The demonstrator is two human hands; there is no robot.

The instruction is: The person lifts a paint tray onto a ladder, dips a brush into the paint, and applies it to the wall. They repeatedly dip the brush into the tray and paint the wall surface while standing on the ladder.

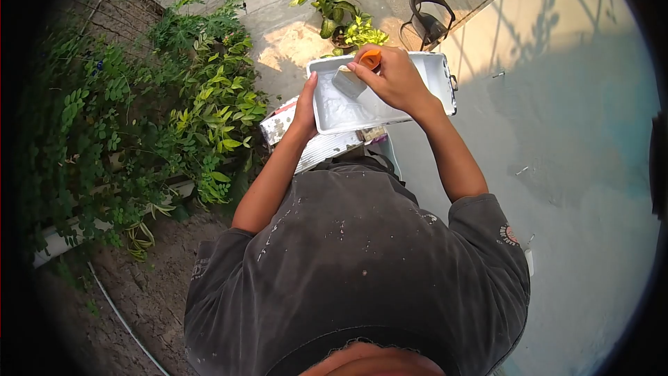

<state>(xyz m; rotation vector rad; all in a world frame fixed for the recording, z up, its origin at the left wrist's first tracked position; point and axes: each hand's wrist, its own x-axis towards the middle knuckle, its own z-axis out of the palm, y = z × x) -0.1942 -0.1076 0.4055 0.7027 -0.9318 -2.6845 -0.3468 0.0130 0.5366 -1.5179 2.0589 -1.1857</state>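
Observation:
My left hand (305,108) grips the near left edge of a white paint tray (438,76) and holds it up in front of me. Inside the tray lies white paint. My right hand (393,76) is closed on the orange handle of a small paint roller (350,82), whose white head rests in the tray. I look steeply down over my grey, paint-flecked shirt.
A pale painted wall (557,97) runs along the right, with a few nails in it. Green bushes (202,97) fill the left. A potted plant (334,7) and a dark chair (428,17) stand on the paving below. Corrugated sheet (327,147) lies under the tray.

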